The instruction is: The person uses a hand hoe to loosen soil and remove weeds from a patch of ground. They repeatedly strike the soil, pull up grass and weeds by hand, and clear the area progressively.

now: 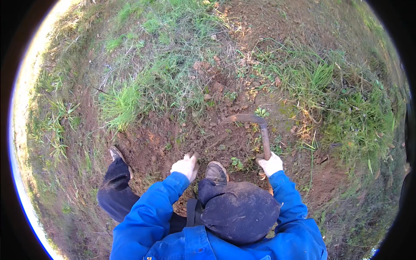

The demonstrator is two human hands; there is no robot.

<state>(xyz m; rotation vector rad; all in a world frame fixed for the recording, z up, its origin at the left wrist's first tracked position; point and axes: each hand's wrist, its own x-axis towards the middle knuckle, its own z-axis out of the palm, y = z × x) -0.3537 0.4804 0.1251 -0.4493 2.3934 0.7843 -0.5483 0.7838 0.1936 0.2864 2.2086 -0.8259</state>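
Observation:
A sickle [265, 139] with a rusty curved blade is gripped by its handle in my right hand [272, 164]. The blade arches leftward over bare brown soil, and the lower end of the handle shows below my wrist. My left hand [186, 167] is over the soil beside my shoe [216, 173], its fingers bent and partly blurred. Whether it has hold of anything cannot be made out. Both hands appear to wear pale, soiled gloves. Small green weeds [237, 163] grow between my shoe and the sickle.
A thick grass tuft [122, 105] stands ahead on the left. Denser grass and weeds [357, 117] cover the right side. Soil clods [202, 66] lie farther ahead. My other shoe [116, 155] is out to the left, and my bent knee [242, 208] rises between my arms.

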